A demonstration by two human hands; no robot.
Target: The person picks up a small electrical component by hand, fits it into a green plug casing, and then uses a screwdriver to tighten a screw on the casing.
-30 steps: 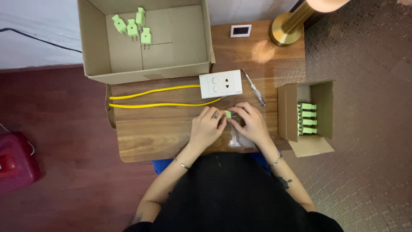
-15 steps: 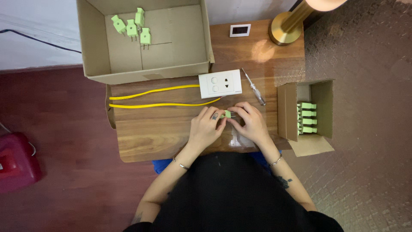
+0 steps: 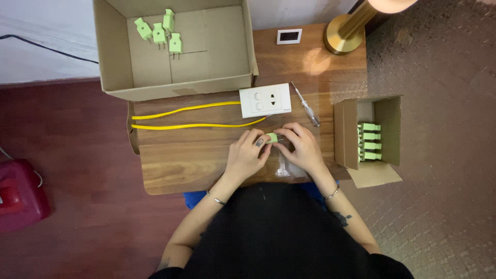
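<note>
Both hands meet over the wooden worktop (image 3: 175,165); the left hand (image 3: 247,152) and the right hand (image 3: 302,147) pinch a small green plug (image 3: 272,138) between closed fingertips, just below the white socket plate (image 3: 265,100) (its yellow wires (image 3: 191,117) trail left); I'd say a steady grip on the body, clear of the prongs, serves best; a screwdriver (image 3: 306,105) lies near.

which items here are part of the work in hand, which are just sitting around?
In use:
green plug, pinched between left hand and right hand
small box of green plugs
large box with three green plugs
white socket plate on yellow wires
screwdriver, likely

Lying about:
brass lamp base
small white frame
red object on floor
</note>
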